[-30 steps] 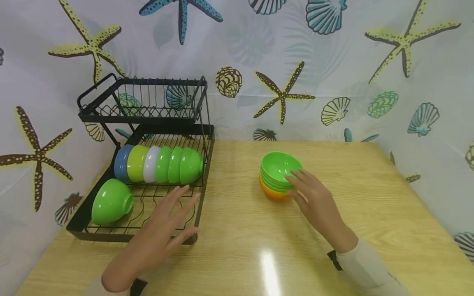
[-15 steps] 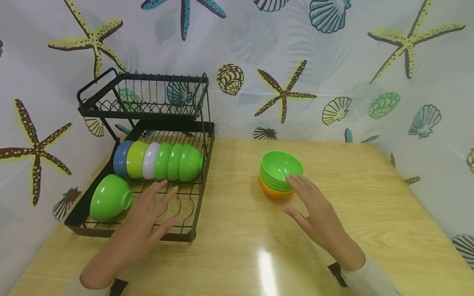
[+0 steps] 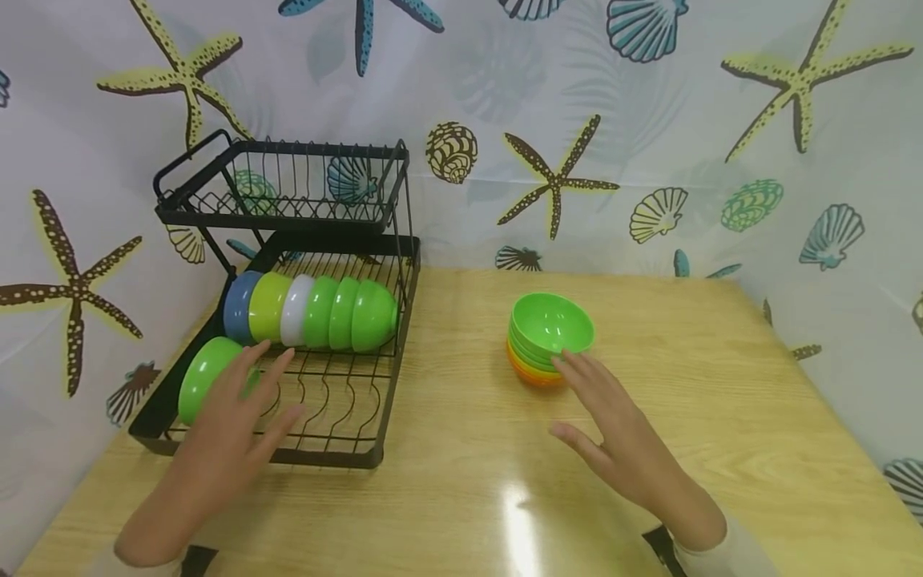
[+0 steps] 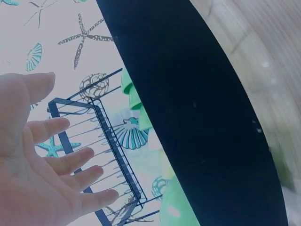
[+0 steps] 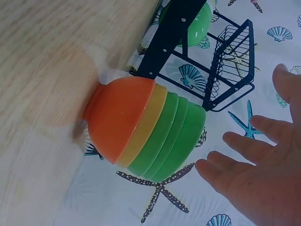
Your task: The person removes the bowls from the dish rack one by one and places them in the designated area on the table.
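Observation:
My left hand [image 3: 231,425], fingers spread and empty, hovers over the front left of the black dish rack [image 3: 324,459]. It partly covers a green bowl [image 3: 202,373] lying on its side there; in the head view I cannot tell if they touch. Behind it stands a row of tilted bowls: a blue bowl [image 3: 238,308], a yellow-green bowl [image 3: 265,308], a white bowl [image 3: 294,312] and several green bowls [image 3: 373,316]. My right hand [image 3: 620,437] holds nothing, its fingers extended beside an upright bowl stack [image 5: 146,127], orange lowest, then yellow, then green; the right wrist view shows a gap between them.
An upper wire tier [image 3: 274,220] rises over the back of the rack. The wooden table [image 3: 461,449] runs between the rack and the stack. A patterned cloth [image 3: 505,96] with starfish and shells hangs behind and at the sides.
My left hand has moved left across the rack's front toward the single green bowl. My right hand has drawn slightly back from the stack, thumb farther from the bowls. The bowls stay in place.

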`<state>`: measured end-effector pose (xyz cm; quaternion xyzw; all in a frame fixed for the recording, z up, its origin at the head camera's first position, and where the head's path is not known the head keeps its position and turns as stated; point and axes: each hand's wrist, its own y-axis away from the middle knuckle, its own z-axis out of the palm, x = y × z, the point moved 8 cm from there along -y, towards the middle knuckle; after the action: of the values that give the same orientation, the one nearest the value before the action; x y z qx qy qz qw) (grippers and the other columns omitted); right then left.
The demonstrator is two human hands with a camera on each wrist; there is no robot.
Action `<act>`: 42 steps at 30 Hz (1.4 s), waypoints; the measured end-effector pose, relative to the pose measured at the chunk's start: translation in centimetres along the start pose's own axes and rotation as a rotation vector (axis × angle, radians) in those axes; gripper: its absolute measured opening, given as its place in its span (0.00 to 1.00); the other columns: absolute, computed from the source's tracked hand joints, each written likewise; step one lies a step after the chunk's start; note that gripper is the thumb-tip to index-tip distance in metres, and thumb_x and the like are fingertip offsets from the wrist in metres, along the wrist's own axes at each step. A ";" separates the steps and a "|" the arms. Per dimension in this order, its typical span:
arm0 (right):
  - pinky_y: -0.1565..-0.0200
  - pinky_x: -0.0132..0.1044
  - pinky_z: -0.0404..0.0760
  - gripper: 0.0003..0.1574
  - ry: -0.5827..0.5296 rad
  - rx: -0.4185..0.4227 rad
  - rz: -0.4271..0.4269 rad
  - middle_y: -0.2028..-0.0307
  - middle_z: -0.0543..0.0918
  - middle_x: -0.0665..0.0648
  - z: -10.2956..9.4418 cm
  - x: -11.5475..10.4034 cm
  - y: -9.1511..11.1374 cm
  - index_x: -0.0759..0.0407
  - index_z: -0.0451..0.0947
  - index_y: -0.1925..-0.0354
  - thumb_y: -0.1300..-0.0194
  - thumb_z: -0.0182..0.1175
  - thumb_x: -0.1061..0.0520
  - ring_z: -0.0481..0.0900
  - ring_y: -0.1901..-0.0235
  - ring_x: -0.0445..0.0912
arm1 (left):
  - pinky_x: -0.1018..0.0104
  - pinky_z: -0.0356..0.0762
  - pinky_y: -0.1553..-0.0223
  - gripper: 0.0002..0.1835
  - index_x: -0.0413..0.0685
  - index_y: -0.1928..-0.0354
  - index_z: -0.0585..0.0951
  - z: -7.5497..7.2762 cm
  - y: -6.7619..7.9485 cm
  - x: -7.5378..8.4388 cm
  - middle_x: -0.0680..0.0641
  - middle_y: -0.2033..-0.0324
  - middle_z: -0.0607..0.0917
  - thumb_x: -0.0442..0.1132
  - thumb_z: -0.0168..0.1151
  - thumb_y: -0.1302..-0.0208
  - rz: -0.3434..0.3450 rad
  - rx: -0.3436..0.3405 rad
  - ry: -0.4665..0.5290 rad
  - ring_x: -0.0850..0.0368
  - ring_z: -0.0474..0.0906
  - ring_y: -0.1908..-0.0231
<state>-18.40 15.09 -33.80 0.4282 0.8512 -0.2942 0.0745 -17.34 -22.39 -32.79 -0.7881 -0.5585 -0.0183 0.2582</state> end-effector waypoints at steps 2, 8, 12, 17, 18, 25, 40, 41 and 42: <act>0.37 0.66 0.60 0.46 0.004 -0.006 0.005 0.27 0.56 0.58 0.0 0.0 0.1 0.52 0.54 0.26 0.36 0.63 0.51 0.53 0.30 0.62 | 0.27 0.55 0.41 0.36 0.52 0.26 0.57 -0.2 0.1 -0.5 0.34 0.29 0.53 0.46 0.59 0.32 -0.035 -0.003 0.013 0.29 0.51 0.33; 0.37 0.64 0.62 0.45 0.016 0.009 0.006 0.28 0.58 0.58 -0.1 -0.2 0.4 0.50 0.55 0.27 0.36 0.63 0.50 0.54 0.30 0.60 | 0.26 0.57 0.43 0.38 0.46 0.27 0.58 -1.3 0.2 -2.1 0.29 0.32 0.56 0.44 0.63 0.35 -0.105 0.065 -0.033 0.25 0.54 0.36; 0.38 0.63 0.63 0.45 0.028 0.040 -0.019 0.29 0.60 0.57 -0.6 -0.5 0.5 0.51 0.57 0.27 0.38 0.64 0.51 0.57 0.31 0.59 | 0.24 0.61 0.49 0.40 0.41 0.29 0.60 -2.0 0.2 -3.2 0.26 0.35 0.58 0.40 0.68 0.40 -0.132 0.121 -0.052 0.22 0.57 0.40; 0.38 0.63 0.64 0.45 0.032 0.045 -0.036 0.29 0.60 0.58 -0.9 -0.6 0.4 0.51 0.57 0.28 0.38 0.65 0.51 0.57 0.31 0.59 | 0.19 0.60 0.54 0.40 0.39 0.29 0.59 -2.2 0.3 -4.9 0.25 0.33 0.55 0.40 0.67 0.40 -0.201 0.132 -0.044 0.20 0.55 0.39; 0.38 0.63 0.64 0.45 0.032 0.045 -0.039 0.29 0.60 0.58 -1.0 -0.6 0.4 0.51 0.57 0.28 0.38 0.65 0.51 0.57 0.31 0.59 | 0.19 0.60 0.54 0.40 0.38 0.29 0.59 -2.2 0.3 -5.1 0.25 0.33 0.55 0.40 0.66 0.39 -0.215 0.128 -0.042 0.20 0.55 0.39; 0.39 0.63 0.65 0.44 0.036 0.050 -0.050 0.30 0.61 0.58 -1.4 -0.6 0.4 0.51 0.58 0.28 0.38 0.65 0.51 0.58 0.31 0.59 | 0.21 0.63 0.57 0.43 0.32 0.27 0.49 -1.7 0.3 -7.0 0.19 0.36 0.53 0.44 0.60 0.34 -0.338 0.067 -0.008 0.17 0.56 0.43; 0.39 0.62 0.65 0.44 0.046 0.052 -0.059 0.29 0.60 0.55 -1.6 -0.5 0.2 0.51 0.59 0.28 0.38 0.65 0.51 0.57 0.31 0.58 | 0.23 0.59 0.50 0.38 0.16 0.34 0.48 -1.0 1.1 -9.4 0.12 0.45 0.60 0.29 0.58 0.36 -0.379 0.052 0.046 0.16 0.58 0.47; 0.39 0.62 0.65 0.44 0.047 0.051 -0.059 0.29 0.60 0.55 -1.6 -0.5 0.2 0.51 0.59 0.28 0.38 0.65 0.51 0.57 0.31 0.58 | 0.23 0.59 0.50 0.38 0.15 0.34 0.49 -1.0 1.1 -9.5 0.12 0.45 0.60 0.29 0.58 0.36 -0.382 0.052 0.043 0.16 0.59 0.47; 0.39 0.62 0.65 0.44 0.051 0.048 -0.059 0.29 0.60 0.54 -1.6 -0.5 0.1 0.51 0.59 0.28 0.38 0.65 0.51 0.57 0.31 0.58 | 0.23 0.59 0.50 0.38 0.15 0.34 0.49 -1.0 1.2 -9.6 0.12 0.45 0.61 0.30 0.58 0.36 -0.391 0.051 0.038 0.16 0.59 0.47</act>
<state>-17.81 15.73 -32.41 0.4120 0.8577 -0.3056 0.0337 -19.69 -31.49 -35.47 -0.6574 -0.6962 -0.0684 0.2801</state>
